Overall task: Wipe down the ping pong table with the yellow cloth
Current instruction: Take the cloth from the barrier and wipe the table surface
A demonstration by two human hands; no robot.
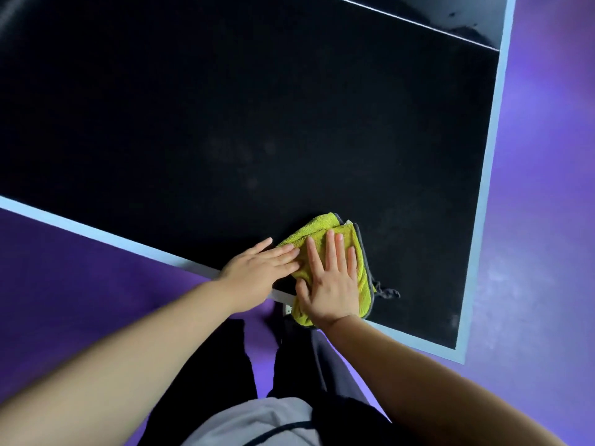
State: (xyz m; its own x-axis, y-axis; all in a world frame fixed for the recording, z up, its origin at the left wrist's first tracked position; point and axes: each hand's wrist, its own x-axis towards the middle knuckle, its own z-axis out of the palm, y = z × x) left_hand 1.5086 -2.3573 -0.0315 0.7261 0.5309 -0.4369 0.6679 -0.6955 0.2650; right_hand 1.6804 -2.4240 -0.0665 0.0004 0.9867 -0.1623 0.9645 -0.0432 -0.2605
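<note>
Dusty smudges remain across the black ping pong table [225, 107]; both flat hands, left hand [257, 268] and right hand [331, 281], press the yellow cloth [362, 268] at the near edge, so most wiping seems left.

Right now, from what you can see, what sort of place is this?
Likely an indoor table tennis or games room: a black ping pong table with pale border lines, standing on a smooth purple floor.
</note>
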